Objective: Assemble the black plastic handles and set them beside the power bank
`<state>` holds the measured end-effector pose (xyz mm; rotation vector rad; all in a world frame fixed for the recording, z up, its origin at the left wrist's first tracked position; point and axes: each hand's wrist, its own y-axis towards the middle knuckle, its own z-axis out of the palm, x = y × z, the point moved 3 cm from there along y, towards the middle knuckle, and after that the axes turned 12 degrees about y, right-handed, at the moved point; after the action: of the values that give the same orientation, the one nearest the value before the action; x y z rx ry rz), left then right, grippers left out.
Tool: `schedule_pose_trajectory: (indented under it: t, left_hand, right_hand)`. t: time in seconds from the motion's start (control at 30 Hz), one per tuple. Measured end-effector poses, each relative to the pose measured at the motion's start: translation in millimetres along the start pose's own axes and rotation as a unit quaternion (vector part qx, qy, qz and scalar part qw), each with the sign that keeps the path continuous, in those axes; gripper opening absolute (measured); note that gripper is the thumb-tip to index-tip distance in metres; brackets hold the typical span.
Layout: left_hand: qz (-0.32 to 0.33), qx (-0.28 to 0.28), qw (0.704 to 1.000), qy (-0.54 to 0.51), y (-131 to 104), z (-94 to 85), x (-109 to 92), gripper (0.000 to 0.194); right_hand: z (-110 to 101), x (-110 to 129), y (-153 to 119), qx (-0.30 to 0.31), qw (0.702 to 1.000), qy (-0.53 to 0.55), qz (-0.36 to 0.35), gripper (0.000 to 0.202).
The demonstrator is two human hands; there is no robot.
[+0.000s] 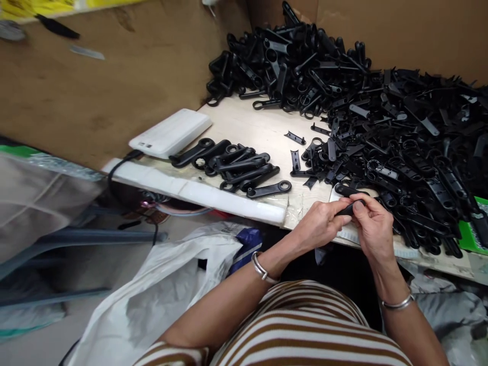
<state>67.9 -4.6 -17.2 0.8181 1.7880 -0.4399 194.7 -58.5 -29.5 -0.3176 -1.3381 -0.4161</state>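
Near the table's front edge, my left hand (321, 223) and my right hand (372, 223) are both closed on one small black plastic part (348, 209). My fingers cover much of it, so its full shape is hidden. Just beyond my fingers lies another black handle-like part (348, 190). To the left is a small group of black ring-ended handles (244, 165), with one handle (269, 189) closest to the edge. A large heap of loose black parts (381, 137) spreads right behind my hands, including thin flat strips (295, 137).
A white power bank-like box (170, 133) with a black cable (120, 165) sits at the left. Cardboard walls (152, 61) enclose the table's back and left. A white foam strip (198, 190) lines the front edge. A green tray (470, 236) shows at right; a white bag (163, 284) hangs below.
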Motion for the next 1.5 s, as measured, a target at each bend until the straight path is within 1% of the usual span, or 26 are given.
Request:
schedule_pose_trajectory:
  t: [0.1, 0.2, 0.27, 0.37, 0.43, 0.5, 0.53, 0.57, 0.63, 0.7, 0.77, 0.83, 0.9, 0.97, 1.03, 1.1, 1.17, 1.23, 1.27, 1.3, 1.33, 1.37, 1.4, 1.43, 1.47, 1.5]
  left_hand:
    - [-0.006, 0.012, 0.998, -0.056, -5.0, 0.6, 2.4, 0.025]
    - [-0.042, -0.018, 0.996, -0.078, -17.0, 4.7, 4.3, 0.030]
    - [-0.054, -0.050, 0.996, -0.048, -25.0, 7.2, 4.8, 0.032]
    - [-0.035, -0.091, 0.995, 0.017, -31.6, 5.7, 4.0, 0.034]
    - [-0.038, -0.083, 0.996, 0.002, -31.6, 2.8, 5.2, 0.036]
    - [-0.066, -0.043, 0.993, -0.085, -30.1, 0.5, 8.3, 0.036]
    - [-0.084, -0.020, 0.985, -0.151, -29.5, -0.1, 9.8, 0.035]
    - [-0.100, 0.002, 0.970, -0.223, -29.1, -0.2, 11.1, 0.033]
    - [-0.131, 0.044, 0.924, -0.356, -29.1, 1.0, 12.8, 0.033]
    - [-0.154, 0.076, 0.879, -0.446, -29.6, 2.8, 14.1, 0.034]
    - [-0.170, 0.092, 0.848, -0.493, -29.8, 4.1, 15.5, 0.033]
    - [-0.181, 0.095, 0.832, -0.516, -29.7, 4.4, 16.8, 0.032]
    - [-0.190, 0.094, 0.824, -0.525, -29.4, 4.3, 17.3, 0.032]
    - [-0.189, 0.092, 0.822, -0.529, -29.3, 4.0, 16.5, 0.036]
    - [-0.180, 0.091, 0.828, -0.522, -29.5, 3.9, 14.4, 0.037]
    - [-0.155, 0.079, 0.851, -0.495, -30.1, 3.7, 11.6, 0.035]
    - [-0.118, 0.042, 0.896, -0.426, -31.4, 2.4, 9.2, 0.036]
    - [-0.077, -0.012, 0.953, -0.293, -33.8, 0.2, 6.9, 0.035]
    - [-0.055, -0.039, 0.977, -0.203, -35.6, -1.2, 5.6, 0.034]
    - [-0.030, -0.067, 0.992, -0.107, -37.7, -3.1, 4.0, 0.034]
    - [-0.001, -0.095, 0.995, -0.013, -40.1, -5.7, 2.3, 0.034]
    - [0.032, -0.127, 0.989, 0.074, -42.7, -9.6, 0.4, 0.035]
    - [0.064, -0.162, 0.973, 0.151, -45.4, -15.1, -1.2, 0.037]
    - [0.091, -0.202, 0.951, 0.217, -48.0, -22.6, -2.1, 0.038]
    - [0.110, -0.245, 0.924, 0.273, -50.4, -32.2, -2.3, 0.039]
    - [0.118, -0.286, 0.895, 0.321, -52.0, -43.9, -1.5, 0.040]
  right_hand:
    - [0.9, 1.3, -5.2, -0.005, 1.000, 0.009, 0.000, 0.026]
    - [-0.5, 1.2, -14.8, -0.019, 0.999, -0.046, -0.014, 0.026]
    - [-0.7, -1.5, -20.2, -0.028, 0.997, -0.074, -0.017, 0.026]
    - [1.8, -5.3, -21.2, -0.012, 0.998, -0.066, 0.002, 0.025]
    - [3.9, -4.8, -17.4, 0.011, 0.999, -0.035, 0.032, 0.028]
    - [5.3, -1.8, -12.9, 0.031, 0.996, 0.015, 0.076, 0.037]
    - [5.7, 0.3, -11.3, 0.039, 0.994, 0.042, 0.098, 0.043]
    - [5.7, 2.4, -10.3, 0.044, 0.990, 0.066, 0.116, 0.048]
    - [4.5, 5.9, -10.4, 0.038, 0.985, 0.098, 0.138, 0.053]
    - [2.5, 7.6, -12.4, 0.021, 0.984, 0.102, 0.142, 0.052]
    - [0.8, 8.2, -15.3, 0.007, 0.986, 0.096, 0.138, 0.052]
    - [0.0, 8.6, -18.3, 0.003, 0.988, 0.084, 0.131, 0.051]
    - [-0.5, 9.4, -20.8, 0.001, 0.989, 0.070, 0.126, 0.050]
    - [-0.7, 10.0, -22.6, 0.002, 0.991, 0.052, 0.120, 0.050]
    - [-0.1, 9.6, -23.9, 0.013, 0.993, 0.028, 0.110, 0.050]
    - [1.3, 7.8, -24.9, 0.034, 0.994, 0.005, 0.105, 0.053]
    - [2.0, 5.8, -26.3, 0.051, 0.993, -0.002, 0.104, 0.054]
    - [-0.4, 5.7, -27.9, 0.047, 0.995, -0.001, 0.093, 0.052]
    - [-3.5, 7.0, -28.7, 0.036, 0.996, -0.005, 0.079, 0.049]
    - [-8.0, 9.2, -29.3, 0.019, 0.998, -0.017, 0.061, 0.046]
    - [-13.7, 12.3, -29.6, -0.002, 0.998, -0.045, 0.038, 0.043]
    - [-20.1, 16.2, -29.4, -0.023, 0.996, -0.089, 0.010, 0.040]
    - [-26.6, 20.9, -28.7, -0.043, 0.987, -0.150, -0.025, 0.036]
    - [-32.1, 26.2, -27.4, -0.058, 0.971, -0.221, -0.068, 0.032]
    - [-35.8, 31.8, -25.5, -0.062, 0.946, -0.296, -0.118, 0.029]
    - [-36.9, 36.9, -23.2, -0.056, 0.911, -0.369, -0.173, 0.026]
